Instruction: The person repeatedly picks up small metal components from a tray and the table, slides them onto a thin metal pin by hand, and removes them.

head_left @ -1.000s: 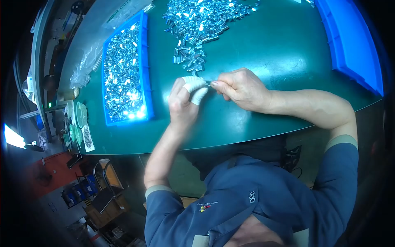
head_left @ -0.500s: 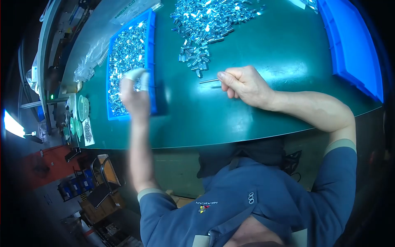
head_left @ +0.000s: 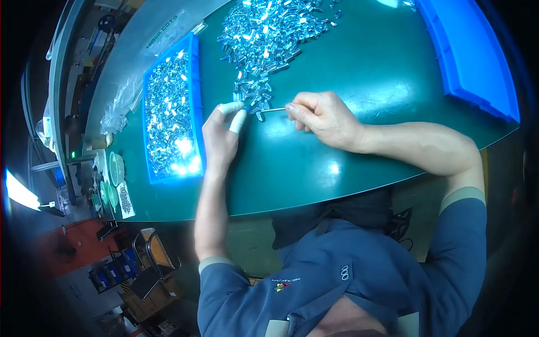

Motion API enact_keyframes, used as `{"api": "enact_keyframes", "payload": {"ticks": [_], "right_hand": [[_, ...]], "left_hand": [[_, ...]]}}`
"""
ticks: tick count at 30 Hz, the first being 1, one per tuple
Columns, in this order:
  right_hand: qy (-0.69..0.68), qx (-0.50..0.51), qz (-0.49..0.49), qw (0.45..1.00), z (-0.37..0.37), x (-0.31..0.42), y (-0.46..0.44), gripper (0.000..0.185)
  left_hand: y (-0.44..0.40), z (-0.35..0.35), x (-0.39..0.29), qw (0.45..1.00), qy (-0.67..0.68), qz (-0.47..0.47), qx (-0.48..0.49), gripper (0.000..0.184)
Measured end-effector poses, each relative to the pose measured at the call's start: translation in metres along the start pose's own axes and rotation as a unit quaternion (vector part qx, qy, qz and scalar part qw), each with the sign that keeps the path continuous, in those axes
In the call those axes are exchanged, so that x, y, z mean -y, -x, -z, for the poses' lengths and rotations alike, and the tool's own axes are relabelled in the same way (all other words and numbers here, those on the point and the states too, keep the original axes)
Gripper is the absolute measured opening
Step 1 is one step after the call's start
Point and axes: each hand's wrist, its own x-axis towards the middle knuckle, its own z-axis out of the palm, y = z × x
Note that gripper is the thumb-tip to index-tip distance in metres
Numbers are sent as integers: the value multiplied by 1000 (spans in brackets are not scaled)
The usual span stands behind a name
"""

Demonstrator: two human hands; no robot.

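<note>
My left hand [head_left: 223,132], with white finger cots on its thumb and index finger, is at the near end of a pile of small shiny metal pieces [head_left: 269,28]. Its thumb and index finger are a little apart, tips close to the pieces. A thin metal rod [head_left: 275,109] is pinched in my right hand [head_left: 327,119]. The rod points left, its tip at a loose metal piece [head_left: 260,116] on the pile's near edge. Whether the tip goes into that piece, I cannot tell.
Left of my left hand stands a blue tray [head_left: 197,84] full of similar metal pieces. Another blue tray [head_left: 477,56] lies at the right on the green table [head_left: 359,73]. Plastic bags [head_left: 120,106] and green dishes [head_left: 116,168] are along the left edge.
My left hand has moved right, from over the filled tray to the near end of the pile. The rod in my right hand now reaches the loose pieces. The whole view has shifted slightly.
</note>
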Motion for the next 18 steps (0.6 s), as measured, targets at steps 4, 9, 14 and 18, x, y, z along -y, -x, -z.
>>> {"api": "enact_keyframes", "payload": {"ticks": [4, 9, 14, 18], "right_hand": [[18, 3, 3, 1000, 3, -4, -5, 31], [13, 20, 7, 1000, 1, -1, -3, 29], [13, 33, 4, 999, 1, -1, -3, 24], [13, 26, 45, 999, 1, -3, -6, 19]], "left_hand": [[12, -5, 4, 972, 227, 54, -4, 21], [20, -14, -11, 954, 289, 66, 44, 22], [22, -16, -12, 924, 367, 81, 71, 23], [23, -18, -16, 922, 371, 86, 67, 20]]}}
